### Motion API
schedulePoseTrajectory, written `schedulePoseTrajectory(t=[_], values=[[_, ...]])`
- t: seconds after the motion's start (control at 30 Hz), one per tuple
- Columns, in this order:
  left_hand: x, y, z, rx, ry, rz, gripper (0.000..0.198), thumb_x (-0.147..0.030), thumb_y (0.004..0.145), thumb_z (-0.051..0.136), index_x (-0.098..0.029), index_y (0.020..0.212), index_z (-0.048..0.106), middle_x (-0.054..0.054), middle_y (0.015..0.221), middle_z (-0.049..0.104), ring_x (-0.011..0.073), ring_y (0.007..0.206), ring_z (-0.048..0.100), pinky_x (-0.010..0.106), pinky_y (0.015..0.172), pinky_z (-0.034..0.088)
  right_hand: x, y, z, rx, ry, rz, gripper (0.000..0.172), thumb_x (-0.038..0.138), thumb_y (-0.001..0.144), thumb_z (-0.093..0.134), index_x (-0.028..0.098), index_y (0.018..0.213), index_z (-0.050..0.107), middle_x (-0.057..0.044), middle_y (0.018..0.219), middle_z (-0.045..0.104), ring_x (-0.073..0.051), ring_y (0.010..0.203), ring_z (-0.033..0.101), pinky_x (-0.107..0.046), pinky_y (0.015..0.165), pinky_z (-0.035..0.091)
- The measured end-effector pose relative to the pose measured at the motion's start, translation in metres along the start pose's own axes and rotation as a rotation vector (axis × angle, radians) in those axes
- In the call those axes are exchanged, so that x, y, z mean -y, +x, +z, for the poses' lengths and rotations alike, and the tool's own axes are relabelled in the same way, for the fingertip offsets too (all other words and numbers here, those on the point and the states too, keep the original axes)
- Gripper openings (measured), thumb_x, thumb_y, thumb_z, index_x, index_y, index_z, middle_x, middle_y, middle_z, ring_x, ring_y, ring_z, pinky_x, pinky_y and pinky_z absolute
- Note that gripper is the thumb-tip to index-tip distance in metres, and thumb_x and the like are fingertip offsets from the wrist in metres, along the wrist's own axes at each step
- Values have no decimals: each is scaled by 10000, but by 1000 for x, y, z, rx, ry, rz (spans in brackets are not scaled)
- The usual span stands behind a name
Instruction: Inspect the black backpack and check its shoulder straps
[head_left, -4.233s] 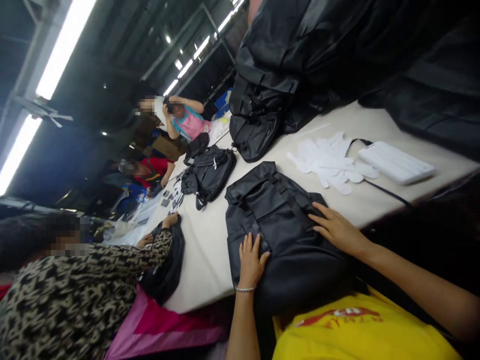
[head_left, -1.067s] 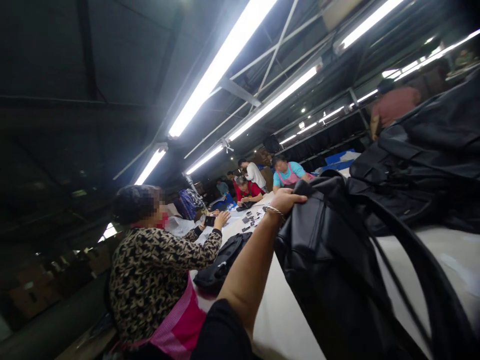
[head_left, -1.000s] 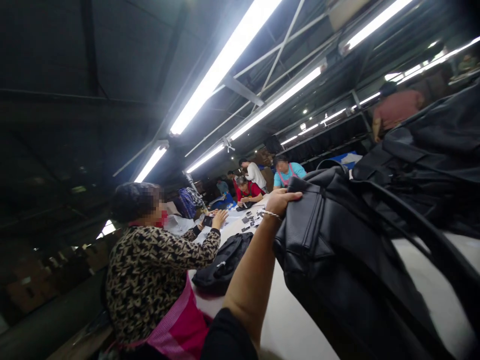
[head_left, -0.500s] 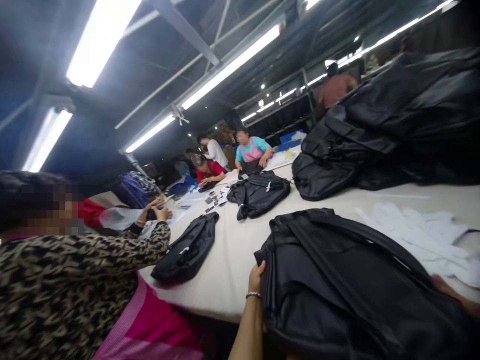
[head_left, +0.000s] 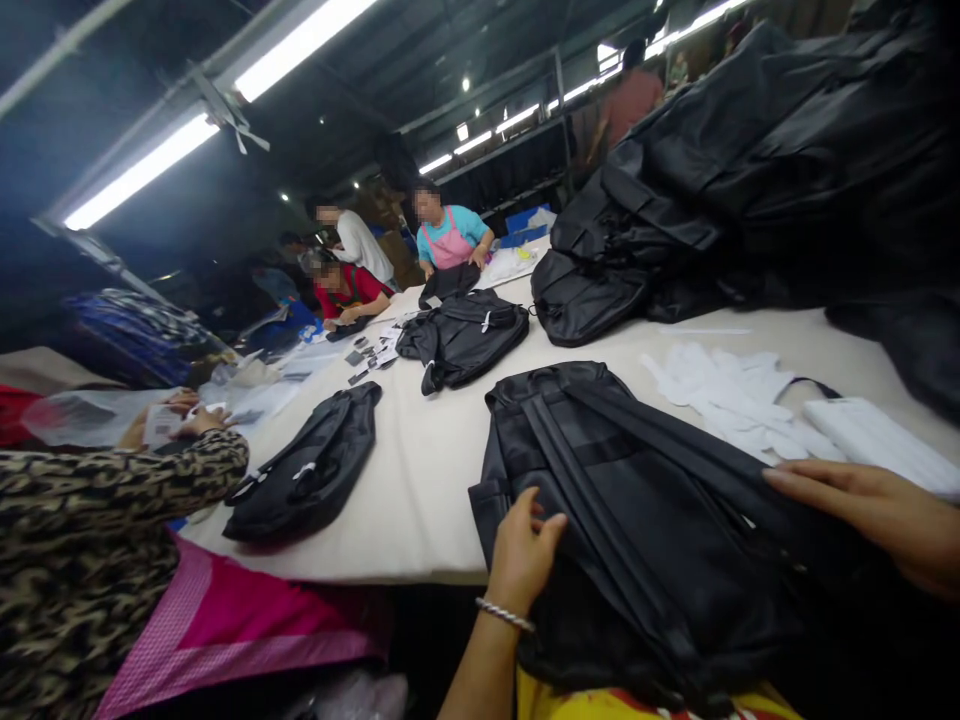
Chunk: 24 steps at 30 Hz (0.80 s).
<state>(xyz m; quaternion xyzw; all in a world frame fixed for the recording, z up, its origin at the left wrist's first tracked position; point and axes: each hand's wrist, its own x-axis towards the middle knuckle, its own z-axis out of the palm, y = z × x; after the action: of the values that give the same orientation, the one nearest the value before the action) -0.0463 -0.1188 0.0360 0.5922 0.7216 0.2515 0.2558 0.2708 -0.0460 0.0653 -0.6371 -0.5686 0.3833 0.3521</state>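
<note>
Backpack (head_left: 637, 520), black, lying flat at near edge of table (head_left: 420, 500), strap side up, straps running lengthwise. Left hand (head_left: 525, 550) at its near left corner, fingers curled onto the fabric, pinning rather than clenching. Right hand (head_left: 877, 510) flat and unclenched on the right side, grasping nothing, steadying the body. White gloves (head_left: 720, 395) just beyond, toward the far right edge. Smaller black bag (head_left: 311, 470) near the left edge, beside a co-worker's patterned sleeve (head_left: 112, 490).
</note>
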Motion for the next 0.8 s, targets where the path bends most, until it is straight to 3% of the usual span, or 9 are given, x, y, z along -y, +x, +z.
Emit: schedulePoseTrajectory(t=[0.1,0.17,0.23,0.33,0.43,0.5,0.6,0.7,0.8], values=[[-19,-12,38,120,56,-28,670,-529,647,479,-209,1216,327,93,975,538,218,826,529,331,742,400,33,-5,13,392,417,279,364,430,683,500,187,940,587,-78,748,653,-195,622,608,-333,581,464],[-21,-15,58,97,75,-50,711,-502,614,531,-206,1224,317,113,1044,502,258,913,495,357,780,377,33,-3,35,497,524,264,354,393,703,490,172,974,543,-66,778,645,-184,653,604,-341,628,459],[-16,-13,70,103,-5,-58,695,-420,600,577,-215,1215,326,98,1046,508,245,930,488,340,792,371,14,1,63,506,405,163,309,391,707,472,151,885,551,-60,752,637,-183,665,596,-329,638,457],[-4,-3,72,159,-214,-89,592,-271,578,609,-223,1136,418,33,864,571,167,744,526,269,674,408,-35,6,97,287,-119,34,252,399,661,500,155,656,562,-60,658,620,-213,672,585,-322,631,449],[2,9,54,170,-440,-144,464,-176,565,598,-202,1019,507,-14,694,556,108,588,491,218,553,396,-66,1,108,216,-387,-4,273,371,694,464,136,775,579,-92,768,627,-212,744,583,-297,677,443],[1,18,30,148,-594,-101,442,-148,570,589,-201,1003,520,-9,758,567,106,654,507,209,592,405,-64,-7,106,224,-498,-56,340,346,722,435,102,930,551,-116,813,620,-214,751,581,-298,676,443],[-8,32,-15,179,-761,1,462,-154,590,585,-207,1042,508,14,928,565,126,805,515,228,705,411,-35,-22,99,114,-696,-272,399,323,731,431,90,1049,498,-161,941,574,-269,842,546,-372,706,424],[-23,43,-53,218,-735,14,494,-139,538,629,-185,1021,535,27,897,579,134,809,518,242,724,407,5,-33,97,-55,-645,-493,388,316,736,442,116,1065,492,-162,1151,448,-297,1035,428,-418,831,355],[-36,57,-67,102,-726,26,395,-132,507,648,-164,898,593,8,760,584,105,712,517,230,695,404,33,-40,109,166,-358,-506,315,355,736,455,160,965,550,-103,1064,528,-237,985,478,-362,847,371]])
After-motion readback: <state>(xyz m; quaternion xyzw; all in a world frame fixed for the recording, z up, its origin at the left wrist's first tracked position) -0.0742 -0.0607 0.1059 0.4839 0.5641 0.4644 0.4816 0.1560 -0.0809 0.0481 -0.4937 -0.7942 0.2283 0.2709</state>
